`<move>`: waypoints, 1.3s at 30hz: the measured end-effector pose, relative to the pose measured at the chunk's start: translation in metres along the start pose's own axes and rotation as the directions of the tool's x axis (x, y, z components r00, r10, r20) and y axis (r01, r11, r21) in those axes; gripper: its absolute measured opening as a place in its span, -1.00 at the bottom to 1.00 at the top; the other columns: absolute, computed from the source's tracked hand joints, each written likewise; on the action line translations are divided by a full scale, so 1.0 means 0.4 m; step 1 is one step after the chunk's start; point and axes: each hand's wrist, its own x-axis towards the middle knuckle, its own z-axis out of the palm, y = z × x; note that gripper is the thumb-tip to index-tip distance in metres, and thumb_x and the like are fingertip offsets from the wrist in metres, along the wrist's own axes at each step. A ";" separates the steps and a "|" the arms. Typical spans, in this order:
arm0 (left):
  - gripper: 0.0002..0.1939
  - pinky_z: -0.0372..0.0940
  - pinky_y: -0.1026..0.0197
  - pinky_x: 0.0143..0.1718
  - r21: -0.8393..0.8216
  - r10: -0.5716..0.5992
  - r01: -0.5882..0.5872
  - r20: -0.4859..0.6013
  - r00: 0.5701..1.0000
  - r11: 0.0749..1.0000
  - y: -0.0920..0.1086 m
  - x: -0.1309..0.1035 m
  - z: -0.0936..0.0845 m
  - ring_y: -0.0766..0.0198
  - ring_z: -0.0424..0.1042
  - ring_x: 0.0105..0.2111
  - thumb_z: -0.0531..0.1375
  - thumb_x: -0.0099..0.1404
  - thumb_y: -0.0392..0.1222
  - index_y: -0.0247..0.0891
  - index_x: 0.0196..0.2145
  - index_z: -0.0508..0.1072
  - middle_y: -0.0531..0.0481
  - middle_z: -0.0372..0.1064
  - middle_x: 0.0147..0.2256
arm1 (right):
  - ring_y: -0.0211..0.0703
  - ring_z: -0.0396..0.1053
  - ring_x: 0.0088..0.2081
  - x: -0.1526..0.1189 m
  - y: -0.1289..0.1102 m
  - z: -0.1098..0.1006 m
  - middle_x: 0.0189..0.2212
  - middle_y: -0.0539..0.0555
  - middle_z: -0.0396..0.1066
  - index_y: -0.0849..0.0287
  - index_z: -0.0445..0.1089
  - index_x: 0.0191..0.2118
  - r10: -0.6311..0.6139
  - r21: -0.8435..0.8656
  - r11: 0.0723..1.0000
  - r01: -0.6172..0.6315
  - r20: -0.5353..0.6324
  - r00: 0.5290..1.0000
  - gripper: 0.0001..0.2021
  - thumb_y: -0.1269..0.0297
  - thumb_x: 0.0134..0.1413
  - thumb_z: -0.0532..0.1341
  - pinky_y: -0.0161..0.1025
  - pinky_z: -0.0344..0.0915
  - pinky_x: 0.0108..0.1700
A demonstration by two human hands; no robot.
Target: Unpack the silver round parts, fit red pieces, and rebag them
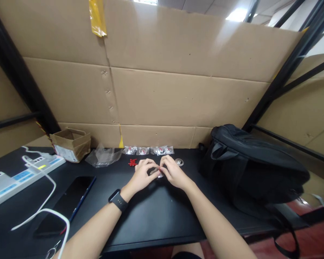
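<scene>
- at the middle of a black table, your two hands meet. your left hand narrows thumb and fingers on a silver disc, mostly hidden, while your right hand pinches a small red piece up against it.

- how far along does that put you?

- partway through this one, by the look of it. disc and red piece are together at your fingertips, but your fingers hide whether they are joined.

- and what around you may be done?

- a loose disc lies bare just beyond your right hand; whether you are finished with it, one cannot tell. off to your left, a crumpled clear bag looks emptied.

- what is left for you?

- a good deal, judging by the layout: a heap of red pieces just beside your left hand, and a row of shiny packets, seemingly unopened, along the cardboard wall.
</scene>
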 end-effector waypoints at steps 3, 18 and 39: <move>-0.77 0.12 -0.05 0.08 0.035 0.019 -0.019 0.012 1.000 0.999 -0.004 0.001 0.000 0.05 0.25 0.02 0.24 0.29 0.10 0.05 -0.15 0.58 0.02 0.41 -0.05 | -0.11 0.28 -0.12 0.000 0.003 -0.003 -0.14 0.12 0.24 0.11 0.25 -0.22 0.005 0.019 1.000 -0.005 -0.017 1.000 -0.92 0.43 0.30 0.07 -0.14 0.28 -0.01; -0.81 0.01 0.09 -0.17 0.380 0.177 -0.246 0.207 0.962 0.892 0.003 -0.010 -0.009 0.15 0.33 -0.17 0.12 0.43 -0.09 -0.09 -0.20 0.54 0.00 0.46 -0.25 | -0.21 0.32 -0.28 -0.027 0.088 -0.040 -0.25 0.06 0.33 0.14 0.32 -0.31 0.254 -0.219 0.948 -0.233 0.072 0.965 -0.93 0.44 0.19 0.15 -0.28 0.25 -0.21; -0.84 0.08 -0.01 -0.05 0.604 0.225 -0.175 -0.008 0.974 0.777 0.010 -0.012 -0.021 0.02 0.21 0.10 0.06 0.43 -0.25 -0.18 -0.20 0.45 -0.15 0.34 0.06 | -0.11 0.36 -0.12 -0.023 0.086 -0.038 -0.20 0.06 0.43 0.11 0.47 -0.33 0.272 -0.310 0.919 -0.244 0.051 0.961 -0.95 0.38 0.16 0.27 -0.21 0.26 -0.07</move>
